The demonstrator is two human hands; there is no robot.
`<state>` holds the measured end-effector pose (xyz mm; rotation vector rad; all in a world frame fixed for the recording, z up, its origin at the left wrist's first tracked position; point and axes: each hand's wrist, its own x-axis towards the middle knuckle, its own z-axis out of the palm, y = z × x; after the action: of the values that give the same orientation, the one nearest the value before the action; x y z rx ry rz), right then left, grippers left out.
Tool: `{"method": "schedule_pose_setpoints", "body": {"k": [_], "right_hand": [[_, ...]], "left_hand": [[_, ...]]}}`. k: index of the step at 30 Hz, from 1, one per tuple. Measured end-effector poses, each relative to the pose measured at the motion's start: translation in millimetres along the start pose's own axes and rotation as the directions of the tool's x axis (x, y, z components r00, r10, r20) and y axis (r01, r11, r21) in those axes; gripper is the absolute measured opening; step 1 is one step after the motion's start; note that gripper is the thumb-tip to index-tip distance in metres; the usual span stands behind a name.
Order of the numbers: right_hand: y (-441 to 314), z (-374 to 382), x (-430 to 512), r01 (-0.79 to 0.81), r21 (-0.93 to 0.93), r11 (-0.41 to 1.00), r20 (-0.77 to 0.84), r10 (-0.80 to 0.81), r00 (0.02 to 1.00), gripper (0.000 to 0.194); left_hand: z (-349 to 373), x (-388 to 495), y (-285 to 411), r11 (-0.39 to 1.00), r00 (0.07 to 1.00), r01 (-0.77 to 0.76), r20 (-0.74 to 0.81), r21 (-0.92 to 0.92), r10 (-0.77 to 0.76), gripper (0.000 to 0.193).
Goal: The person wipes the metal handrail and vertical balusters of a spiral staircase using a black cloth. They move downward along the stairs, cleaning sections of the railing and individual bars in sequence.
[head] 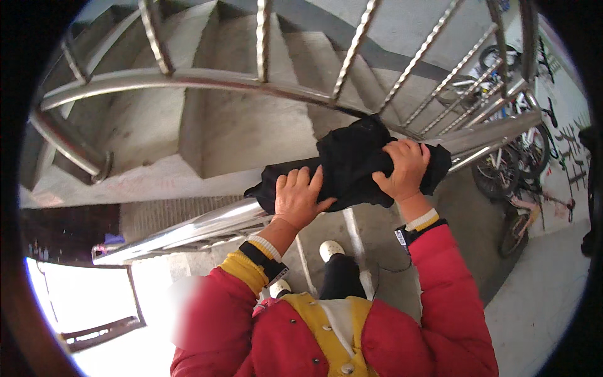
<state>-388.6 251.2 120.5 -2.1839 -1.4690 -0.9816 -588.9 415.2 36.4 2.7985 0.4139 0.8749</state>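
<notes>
A black cloth garment (351,155) lies bunched over a shiny metal handrail (221,224). My left hand (297,200) rests on the near left part of the cloth, its fingers bent over it and its thumb pointing right. Farther right, my right hand (404,169) grips the cloth from above, fingers curled and thumb spread to the left. The rail under the cloth is hidden, and its bare length shows again to the right of the garment.
Concrete stairs (245,113) lie beyond the rail, behind a metal balustrade (207,80) with twisted bars. Several bicycles (499,169) stand by the right wall. Stair treads (386,245) lie below, near my pale clogs (331,249). Bright light enters at lower left.
</notes>
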Motion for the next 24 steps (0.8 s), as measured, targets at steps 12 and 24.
{"method": "schedule_pose_setpoints", "body": {"k": [12,24], "right_hand": [[-141.5,37.5,29.3,0.13,0.036,0.991,0.5,-0.131,0.856,0.073],[-278.7,100.3,42.2,0.218,0.29,0.932,0.784,-0.362,0.505,0.079]], "left_hand": [[-33.1,-91.9,-111.0,0.989,0.982,0.15,0.112,0.006,-0.149,0.079],[-53.9,-203.7,-223.8,0.971,0.967,0.233,0.096,0.054,-0.238,0.084]]}}
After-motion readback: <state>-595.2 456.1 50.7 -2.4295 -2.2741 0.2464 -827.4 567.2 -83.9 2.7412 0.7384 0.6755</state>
